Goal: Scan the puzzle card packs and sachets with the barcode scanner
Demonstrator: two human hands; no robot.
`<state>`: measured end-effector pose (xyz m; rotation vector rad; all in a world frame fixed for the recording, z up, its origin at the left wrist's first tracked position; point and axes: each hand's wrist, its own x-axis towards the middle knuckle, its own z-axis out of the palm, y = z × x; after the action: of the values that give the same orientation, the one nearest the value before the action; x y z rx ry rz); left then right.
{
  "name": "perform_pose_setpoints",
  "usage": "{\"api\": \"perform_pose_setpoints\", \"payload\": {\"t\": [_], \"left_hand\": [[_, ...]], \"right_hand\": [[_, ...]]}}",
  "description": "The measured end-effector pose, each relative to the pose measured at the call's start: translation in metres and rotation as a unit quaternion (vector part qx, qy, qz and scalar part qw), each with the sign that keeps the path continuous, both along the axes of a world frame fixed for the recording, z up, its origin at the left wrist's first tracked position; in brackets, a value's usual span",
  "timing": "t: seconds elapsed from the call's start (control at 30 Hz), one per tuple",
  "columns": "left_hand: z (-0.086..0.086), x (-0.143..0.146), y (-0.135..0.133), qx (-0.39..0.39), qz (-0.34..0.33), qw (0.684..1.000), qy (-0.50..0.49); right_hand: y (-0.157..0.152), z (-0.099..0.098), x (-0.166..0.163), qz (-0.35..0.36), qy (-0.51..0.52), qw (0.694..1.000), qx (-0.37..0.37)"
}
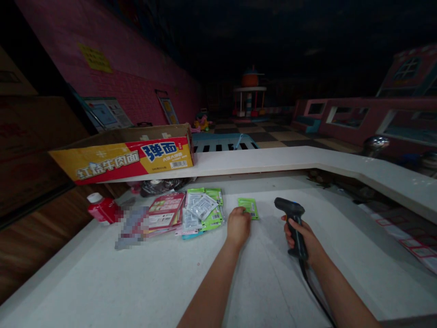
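My right hand (303, 239) is wrapped round the handle of a black barcode scanner (296, 228), its head pointing left and its cable trailing down toward me. With curled fingers, my left hand (238, 226) grips the lower left part of a small green packet (250, 206) on the white counter (177, 282); the fingertips are partly hidden. To the left of that hand lies a loose pile of green and clear packets (204, 210). Beside the pile are flat red and white printed packs (166, 212).
A red bottle with a white cap (100, 208) stands at the left. An open cardboard noodle box (136, 157) rests on the raised ledge (259, 159) behind the counter. Dark plastic (160, 187) lies under the ledge. Printed sheets (406, 237) are at the right.
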<state>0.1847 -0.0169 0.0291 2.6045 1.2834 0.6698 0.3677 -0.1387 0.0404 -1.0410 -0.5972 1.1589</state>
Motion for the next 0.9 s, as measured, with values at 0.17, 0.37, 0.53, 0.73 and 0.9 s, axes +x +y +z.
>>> {"api": "perform_pose_setpoints", "payload": {"t": [0.17,0.37,0.53,0.73,0.9], "left_hand": [[-0.001,0.001,-0.001,-0.032,-0.053,0.998,0.02],[-0.002,0.017,0.007,-0.088,-0.067,0.994,0.015],[0.003,0.047,0.019,-0.097,-0.072,0.991,0.056],[0.001,0.066,0.025,-0.09,-0.077,0.991,0.065],[0.007,0.046,0.025,-0.08,-0.091,0.993,0.005]], "right_hand": [[0.0,0.002,0.002,-0.008,0.014,1.0,-0.001],[0.001,0.005,0.004,-0.059,0.058,0.996,-0.012],[0.002,0.006,0.006,-0.077,0.075,0.994,0.003],[0.006,0.004,0.006,-0.087,0.069,0.994,-0.003],[0.006,0.002,0.003,-0.063,0.051,0.997,-0.013]]}}
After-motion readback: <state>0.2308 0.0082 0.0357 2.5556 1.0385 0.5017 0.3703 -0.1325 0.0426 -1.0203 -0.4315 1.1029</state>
